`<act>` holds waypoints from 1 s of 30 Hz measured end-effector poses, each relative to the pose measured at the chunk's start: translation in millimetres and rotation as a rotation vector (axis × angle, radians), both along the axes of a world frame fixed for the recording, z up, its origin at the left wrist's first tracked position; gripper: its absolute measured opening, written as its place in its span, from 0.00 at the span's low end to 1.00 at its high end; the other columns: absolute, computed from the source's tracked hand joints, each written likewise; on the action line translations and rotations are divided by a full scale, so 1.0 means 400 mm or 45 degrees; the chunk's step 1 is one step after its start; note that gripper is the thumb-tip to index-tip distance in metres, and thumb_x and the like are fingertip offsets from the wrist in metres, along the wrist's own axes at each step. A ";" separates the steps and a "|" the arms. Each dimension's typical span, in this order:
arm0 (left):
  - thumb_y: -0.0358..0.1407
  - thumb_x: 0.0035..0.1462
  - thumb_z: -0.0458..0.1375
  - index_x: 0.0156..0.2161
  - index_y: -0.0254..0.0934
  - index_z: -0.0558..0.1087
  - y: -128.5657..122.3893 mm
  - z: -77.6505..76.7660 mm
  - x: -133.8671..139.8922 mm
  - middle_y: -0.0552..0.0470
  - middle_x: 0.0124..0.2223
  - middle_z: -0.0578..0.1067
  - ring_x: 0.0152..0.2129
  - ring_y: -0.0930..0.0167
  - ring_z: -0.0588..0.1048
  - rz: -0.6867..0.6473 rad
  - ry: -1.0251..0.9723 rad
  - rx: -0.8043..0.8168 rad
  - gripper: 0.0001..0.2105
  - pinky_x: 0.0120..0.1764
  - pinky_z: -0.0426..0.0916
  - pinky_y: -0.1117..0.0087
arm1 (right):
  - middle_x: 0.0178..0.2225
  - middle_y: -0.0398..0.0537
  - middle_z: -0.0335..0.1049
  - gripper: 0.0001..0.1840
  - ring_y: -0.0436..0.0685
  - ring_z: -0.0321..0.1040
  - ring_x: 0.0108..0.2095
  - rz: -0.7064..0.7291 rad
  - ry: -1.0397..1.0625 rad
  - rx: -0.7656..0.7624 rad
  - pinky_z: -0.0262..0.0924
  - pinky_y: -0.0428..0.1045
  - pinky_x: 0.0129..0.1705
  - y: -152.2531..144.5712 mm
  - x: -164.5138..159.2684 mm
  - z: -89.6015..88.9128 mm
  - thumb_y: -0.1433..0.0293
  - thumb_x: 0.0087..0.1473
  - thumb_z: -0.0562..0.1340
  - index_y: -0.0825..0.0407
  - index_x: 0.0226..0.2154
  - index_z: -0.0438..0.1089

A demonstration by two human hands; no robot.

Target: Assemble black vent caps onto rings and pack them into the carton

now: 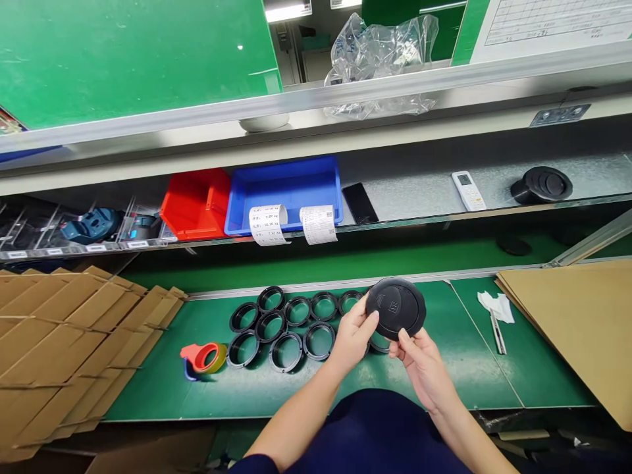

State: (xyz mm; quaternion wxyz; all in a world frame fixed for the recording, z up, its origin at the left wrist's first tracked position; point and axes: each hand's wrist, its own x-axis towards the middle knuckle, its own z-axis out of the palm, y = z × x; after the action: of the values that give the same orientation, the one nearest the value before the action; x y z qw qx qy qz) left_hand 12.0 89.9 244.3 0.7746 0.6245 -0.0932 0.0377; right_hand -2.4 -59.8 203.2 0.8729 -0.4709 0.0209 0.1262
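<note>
A round black plastic cap with raised markings on its face is held up above the green bench. My left hand grips its left edge, thumb on the face. My right hand pinches its lower edge between thumb and fingers. Behind and to the left of my hands, several black rings lie on the bench in loose rows. Part of this group is hidden by the cap and my left hand.
A tape dispenser lies left of the rings, by stacked cardboard dividers. To the right are a utility knife, a white scrap and cardboard sheets. The shelf above holds a red bin, blue tray, phone and remote.
</note>
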 end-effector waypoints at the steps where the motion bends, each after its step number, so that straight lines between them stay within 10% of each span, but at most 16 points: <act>1: 0.44 0.62 0.57 0.51 0.38 0.74 -0.004 -0.005 0.001 0.46 0.50 0.75 0.49 0.62 0.70 0.116 0.014 0.039 0.17 0.54 0.64 0.64 | 0.30 0.44 0.70 0.17 0.52 0.63 0.29 0.017 -0.012 -0.019 0.63 0.49 0.33 0.000 0.000 -0.003 0.56 0.53 0.70 0.48 0.40 0.72; 5: 0.51 0.60 0.58 0.23 0.35 0.70 -0.009 -0.029 0.033 0.53 0.24 0.68 0.25 0.70 0.65 0.516 0.160 0.140 0.22 0.30 0.60 0.69 | 0.27 0.44 0.69 0.17 0.52 0.62 0.28 0.081 -0.035 -0.068 0.61 0.48 0.33 0.001 -0.013 -0.020 0.55 0.54 0.69 0.50 0.38 0.72; 9: 0.57 0.54 0.60 0.25 0.33 0.73 -0.002 -0.049 0.061 0.51 0.23 0.72 0.22 0.71 0.67 0.615 0.393 -0.103 0.25 0.27 0.60 0.70 | 0.30 0.45 0.71 0.19 0.53 0.66 0.29 0.115 0.037 -0.042 0.65 0.49 0.34 -0.003 -0.021 -0.021 0.54 0.52 0.70 0.50 0.38 0.73; 14: 0.64 0.46 0.62 0.60 0.46 0.66 -0.017 -0.086 0.022 0.46 0.58 0.71 0.51 0.61 0.72 0.059 0.288 -0.548 0.39 0.49 0.69 0.63 | 0.36 0.46 0.74 0.17 0.52 0.71 0.33 0.108 0.189 0.226 0.70 0.47 0.37 0.024 -0.008 0.005 0.59 0.48 0.73 0.49 0.39 0.74; 19: 0.56 0.28 0.73 0.60 0.38 0.66 -0.015 -0.097 -0.006 0.37 0.55 0.72 0.49 0.48 0.73 -0.258 0.438 -0.609 0.51 0.50 0.71 0.48 | 0.39 0.50 0.75 0.18 0.52 0.72 0.36 0.442 0.315 0.381 0.71 0.45 0.34 0.065 -0.029 0.038 0.57 0.48 0.73 0.51 0.37 0.75; 24: 0.69 0.42 0.59 0.59 0.35 0.67 0.033 -0.067 0.003 0.38 0.59 0.69 0.55 0.46 0.67 -0.253 0.453 -0.809 0.47 0.53 0.68 0.46 | 0.37 0.54 0.74 0.20 0.54 0.70 0.28 0.906 -0.065 -0.102 0.65 0.46 0.22 0.005 -0.013 0.058 0.52 0.58 0.64 0.51 0.40 0.76; 30: 0.67 0.51 0.53 0.57 0.33 0.69 0.032 -0.092 -0.036 0.36 0.59 0.69 0.57 0.47 0.66 -0.379 0.624 -0.994 0.41 0.59 0.58 0.40 | 0.49 0.53 0.67 0.15 0.65 0.60 0.52 0.032 -0.993 -0.949 0.61 0.63 0.54 -0.071 0.109 0.031 0.56 0.62 0.58 0.40 0.44 0.78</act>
State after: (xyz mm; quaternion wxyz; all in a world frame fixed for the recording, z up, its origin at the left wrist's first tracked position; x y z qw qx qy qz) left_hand -2.4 102.6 207.4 0.9471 0.2575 0.0248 -0.1898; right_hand 41.1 -88.2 215.7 0.5879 -0.7609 -0.2671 -0.0635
